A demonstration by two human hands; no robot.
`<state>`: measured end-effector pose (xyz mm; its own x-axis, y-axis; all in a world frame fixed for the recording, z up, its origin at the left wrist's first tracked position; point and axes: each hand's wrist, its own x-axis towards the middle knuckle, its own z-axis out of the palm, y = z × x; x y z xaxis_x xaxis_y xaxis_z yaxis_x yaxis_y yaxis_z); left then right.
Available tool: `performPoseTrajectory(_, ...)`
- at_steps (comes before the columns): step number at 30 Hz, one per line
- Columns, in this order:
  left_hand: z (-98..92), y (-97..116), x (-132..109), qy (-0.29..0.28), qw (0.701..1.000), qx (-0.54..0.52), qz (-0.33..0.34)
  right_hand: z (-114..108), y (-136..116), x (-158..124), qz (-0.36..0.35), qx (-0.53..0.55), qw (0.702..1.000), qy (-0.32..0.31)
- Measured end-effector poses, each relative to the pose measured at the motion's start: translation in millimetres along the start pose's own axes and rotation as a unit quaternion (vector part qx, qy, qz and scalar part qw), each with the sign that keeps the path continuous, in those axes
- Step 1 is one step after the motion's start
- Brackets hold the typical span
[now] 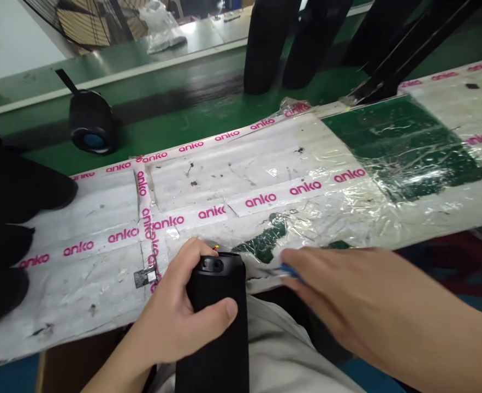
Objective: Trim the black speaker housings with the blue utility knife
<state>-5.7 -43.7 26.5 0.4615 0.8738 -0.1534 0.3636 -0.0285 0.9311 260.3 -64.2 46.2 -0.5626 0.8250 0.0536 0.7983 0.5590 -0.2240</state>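
Note:
My left hand (183, 305) grips a black cylindrical speaker (220, 333) from its left side, thumb across the front and fingers over the top end. The speaker stands near upright in front of my lap, at the table's near edge. Its top end has a dark panel (211, 266) with small round holes. A bit of yellow and red, perhaps wire ends (216, 248), shows behind that end. To the right, my right hand (343, 289) is closed on a slim blue-handled tool (287, 269). Its thin tip points left toward the speaker; motion blur hides its exact kind.
The worktable (232, 174) is covered in white sheet, clear film and pink-lettered tape. Several black speakers lie at the left (15, 180) and more stand at the back (265, 49). One speaker with a strap (91, 123) sits on the green belt (175, 109). A fan (89, 22) stands behind.

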Motion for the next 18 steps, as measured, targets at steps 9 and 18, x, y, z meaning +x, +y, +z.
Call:
performPoseTrajectory(9,-9.8,-14,-14,0.024,0.999,0.002,0.025,18,-19,-15,0.055,0.084,0.990,0.099)
performPoseTrajectory(18,-30.4,-1,-55,0.099,0.986,0.132,-0.021,54,-39,-22,0.096,0.194,0.973,0.086)
